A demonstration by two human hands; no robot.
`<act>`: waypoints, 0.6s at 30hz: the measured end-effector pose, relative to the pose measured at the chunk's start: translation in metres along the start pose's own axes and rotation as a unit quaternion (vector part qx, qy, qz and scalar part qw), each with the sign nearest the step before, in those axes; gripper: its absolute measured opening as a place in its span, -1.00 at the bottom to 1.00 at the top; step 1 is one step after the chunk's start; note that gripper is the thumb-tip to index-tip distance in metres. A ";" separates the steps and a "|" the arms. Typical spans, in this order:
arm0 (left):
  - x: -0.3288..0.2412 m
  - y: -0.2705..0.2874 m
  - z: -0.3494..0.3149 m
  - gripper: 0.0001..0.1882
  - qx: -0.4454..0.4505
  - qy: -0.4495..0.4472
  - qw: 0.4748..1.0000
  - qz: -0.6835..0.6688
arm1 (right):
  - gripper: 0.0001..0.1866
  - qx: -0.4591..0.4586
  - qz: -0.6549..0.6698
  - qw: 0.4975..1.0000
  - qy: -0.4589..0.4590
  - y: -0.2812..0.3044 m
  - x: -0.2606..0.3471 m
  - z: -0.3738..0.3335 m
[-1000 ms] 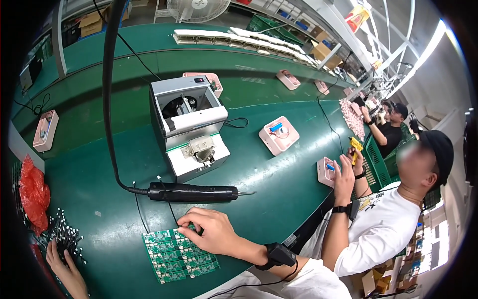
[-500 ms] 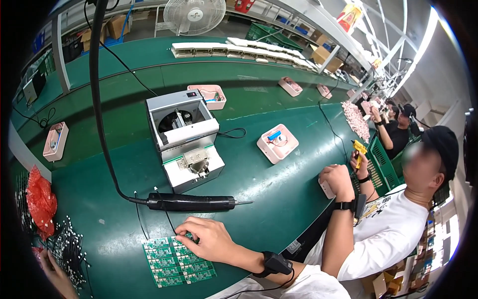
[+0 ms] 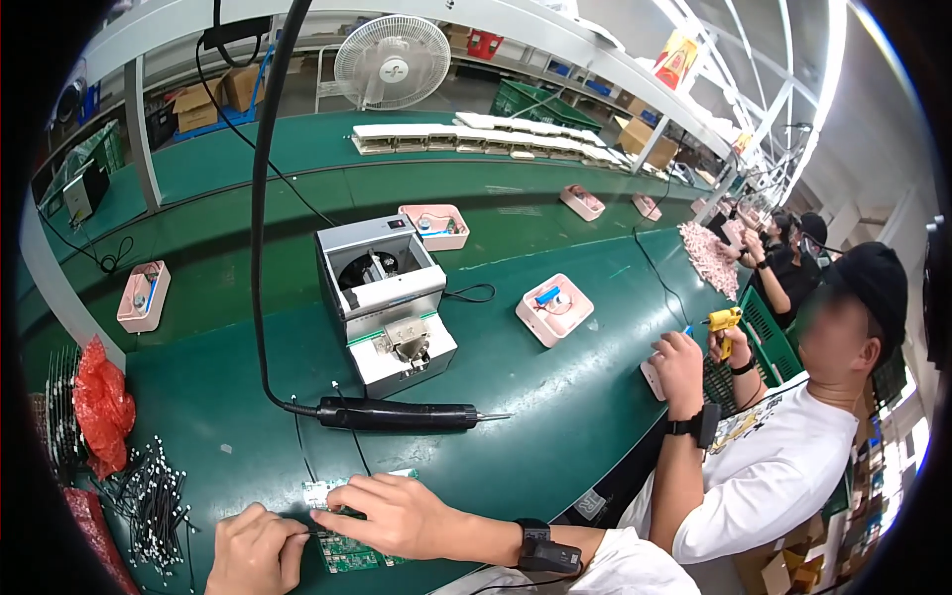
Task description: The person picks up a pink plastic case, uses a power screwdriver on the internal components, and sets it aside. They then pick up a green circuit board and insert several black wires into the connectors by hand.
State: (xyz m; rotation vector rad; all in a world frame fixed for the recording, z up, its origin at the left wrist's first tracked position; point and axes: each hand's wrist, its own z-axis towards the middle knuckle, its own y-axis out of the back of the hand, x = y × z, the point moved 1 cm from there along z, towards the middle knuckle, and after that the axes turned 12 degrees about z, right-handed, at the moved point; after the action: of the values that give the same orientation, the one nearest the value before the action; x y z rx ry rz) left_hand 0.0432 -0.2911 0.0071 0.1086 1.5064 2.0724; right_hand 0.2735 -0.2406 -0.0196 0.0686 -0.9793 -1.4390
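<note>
A panel of small green circuit boards lies on the bench before me, partly covered by my right hand. That hand's thumb and fingers are drawn together at the panel's left part; what they pinch is hidden. Beside it, at the panel's left edge, my left hand has its thumb and forefinger closed on a thin dark cable, of which only a short bit shows. Two black cables with light tips stretch away from the panel's far side. A heap of black cables with white connectors lies to the left.
Beyond the panel lies a black electric screwdriver, its cord rising overhead. A grey screw feeder stands behind it. Red bubble wrap is at far left. Pink trays dot the bench. At right a co-worker holds a yellow glue gun.
My left hand has come from the cable heap to the panel's left edge. My right hand has shifted down over the boards. The view has tilted, and the co-worker's glue gun has turned.
</note>
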 end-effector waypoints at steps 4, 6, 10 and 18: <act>0.011 -0.016 0.001 -0.84 -0.041 -0.001 0.999 -0.022 | -0.65 0.036 -0.055 0.998 -0.016 0.009 -0.009 -0.011; 0.013 -0.021 -0.004 -0.85 -0.044 0.013 0.998 -0.040 | -0.68 0.065 -0.067 0.996 -0.011 0.015 -0.006 -0.013; 0.017 -0.026 -0.011 -0.89 -0.047 0.044 0.996 -0.067 | -0.72 0.083 -0.092 0.992 -0.006 0.020 0.000 -0.012; 0.028 -0.026 -0.011 -0.89 -0.055 0.064 0.994 -0.064 | -0.76 0.099 -0.155 0.981 -0.061 0.041 -0.004 -0.011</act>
State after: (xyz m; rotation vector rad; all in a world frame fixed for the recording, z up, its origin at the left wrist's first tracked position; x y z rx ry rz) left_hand 0.0260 -0.2819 -0.0270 -0.1631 1.4286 2.0871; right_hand 0.3135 -0.2350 -0.0045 0.2945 -1.2526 -1.6386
